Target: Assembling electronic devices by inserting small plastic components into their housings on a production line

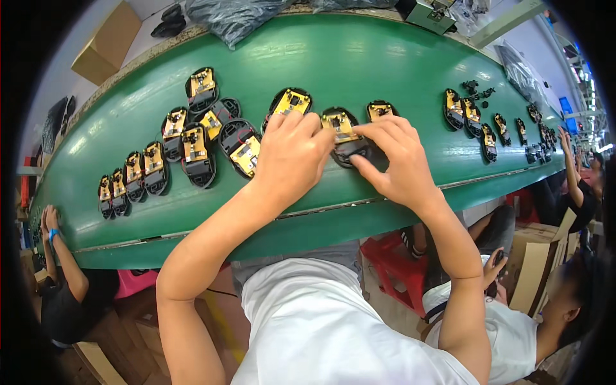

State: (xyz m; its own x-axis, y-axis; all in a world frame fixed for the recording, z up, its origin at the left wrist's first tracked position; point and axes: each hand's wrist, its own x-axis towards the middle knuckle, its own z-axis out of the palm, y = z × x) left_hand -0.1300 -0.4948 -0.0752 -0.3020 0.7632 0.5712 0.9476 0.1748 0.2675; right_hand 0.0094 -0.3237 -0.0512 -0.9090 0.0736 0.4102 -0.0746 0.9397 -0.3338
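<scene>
An open computer mouse (342,123), a black oval base with a yellow circuit board, lies on the green belt between my hands. My left hand (292,154) has its fingers curled, and its fingertips close on the mouse's left edge. Thumb and forefinger of my right hand (399,157) grip the same mouse from its right side, spaced apart along the edge. Behind my left knuckles sits another open mouse (292,101); a further one (381,110) is partly covered by my right fingers. Beside my left wrist rests a tilted mouse base (244,154) with thin red wires.
Several open mice (196,151) cluster on the belt (359,51) to the left, and more (471,117) at the right with loose black parts (478,90). Plastic bags (234,19) lie along the far edge. Co-workers sit at both sides; a red stool (394,269) stands below.
</scene>
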